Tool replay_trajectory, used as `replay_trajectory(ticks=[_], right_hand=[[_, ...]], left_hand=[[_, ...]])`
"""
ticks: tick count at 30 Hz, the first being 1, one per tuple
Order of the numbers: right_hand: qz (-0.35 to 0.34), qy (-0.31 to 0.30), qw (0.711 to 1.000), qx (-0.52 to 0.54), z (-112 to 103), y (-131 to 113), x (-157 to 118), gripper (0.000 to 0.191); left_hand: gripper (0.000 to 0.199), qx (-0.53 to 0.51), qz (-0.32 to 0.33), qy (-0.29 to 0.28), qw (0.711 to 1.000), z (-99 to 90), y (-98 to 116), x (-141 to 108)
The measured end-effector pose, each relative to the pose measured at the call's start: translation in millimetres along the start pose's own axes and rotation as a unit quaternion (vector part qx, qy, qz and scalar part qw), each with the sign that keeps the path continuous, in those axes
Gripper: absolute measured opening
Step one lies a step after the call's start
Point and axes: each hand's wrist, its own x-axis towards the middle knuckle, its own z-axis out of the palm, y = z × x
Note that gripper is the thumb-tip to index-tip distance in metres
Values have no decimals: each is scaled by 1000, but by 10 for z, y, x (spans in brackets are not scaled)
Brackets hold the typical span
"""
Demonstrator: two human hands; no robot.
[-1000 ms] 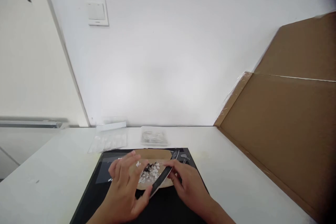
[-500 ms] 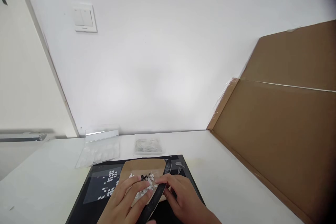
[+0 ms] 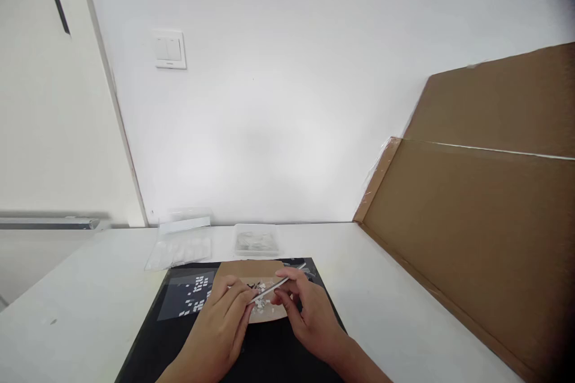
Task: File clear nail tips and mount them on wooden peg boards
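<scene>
A thin strip (image 3: 274, 287), pale along its edge, slants over a tan sheet (image 3: 245, 267). My left hand (image 3: 227, 314) has its fingers closed on the strip's lower left end. Nearer the upper right end, my right hand (image 3: 305, 311) pinches the strip between thumb and fingers. Small white and dark pieces (image 3: 259, 305) lie on the tan sheet beneath it. The sheet rests on a black mat (image 3: 269, 353). Left of it, a clear film (image 3: 173, 296) carries several small white rectangles (image 3: 200, 283).
Behind the mat are a clear plastic box (image 3: 257, 240) and clear plastic packaging (image 3: 179, 248) on the white table (image 3: 381, 311). A large cardboard panel (image 3: 476, 209) stands at the right. The white wall (image 3: 278, 102) rises behind, with a switch.
The dark strip is now turned edge-on, looking thin and pale, and slants less steeply. Both hands have closed in on its ends. The whole view has shifted slightly.
</scene>
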Motion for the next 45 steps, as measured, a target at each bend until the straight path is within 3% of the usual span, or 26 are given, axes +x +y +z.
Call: replay_trajectory(ticks=[7,12,17,24,28,38,45], right_hand=[[-19,62,997,38,139,17,-38,36],[-52,103,993,6,128,64,-62,40],[-82,110,990,15,128,45,-86,45],[-28,133,987,84,152,-53,-40,62],[-43,138,986,86,185,-52,-46,57],[-54,181,978,90,192,-58,-56,38],[-38,149,988,35,143,-85,-34,20]], left_hand=[[29,-136,-150,-59,978,87,61,-58],[30,-216,-203,-76,952,116,81,-95],[33,-197,-183,-76,960,67,66,-83],[20,-43,-110,-29,993,85,42,-91],[16,-32,-85,-1,996,96,64,-109],[24,-98,-122,-14,988,91,101,-124],[29,-137,-160,-21,977,68,135,-99]])
